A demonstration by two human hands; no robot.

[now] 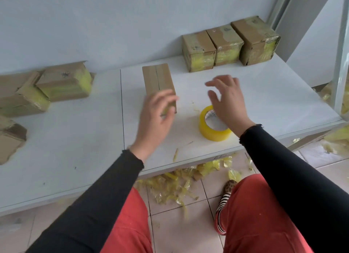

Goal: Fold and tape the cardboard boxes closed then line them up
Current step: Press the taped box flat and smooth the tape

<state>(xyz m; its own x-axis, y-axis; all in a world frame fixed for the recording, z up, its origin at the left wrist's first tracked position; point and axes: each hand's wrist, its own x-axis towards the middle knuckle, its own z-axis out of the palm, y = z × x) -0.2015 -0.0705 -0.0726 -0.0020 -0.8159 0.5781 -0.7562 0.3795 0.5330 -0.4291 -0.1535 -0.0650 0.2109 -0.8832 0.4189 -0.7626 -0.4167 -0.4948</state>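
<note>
A cardboard box lies lengthwise on the white surface, its near end just behind the left hand, whose fingers are blurred and loosely spread, gripping nothing. The right hand hovers to the right of the box, fingers relaxed and apart, above a yellow tape roll. Three taped boxes stand side by side at the far right against the wall. More boxes sit at the far left.
</note>
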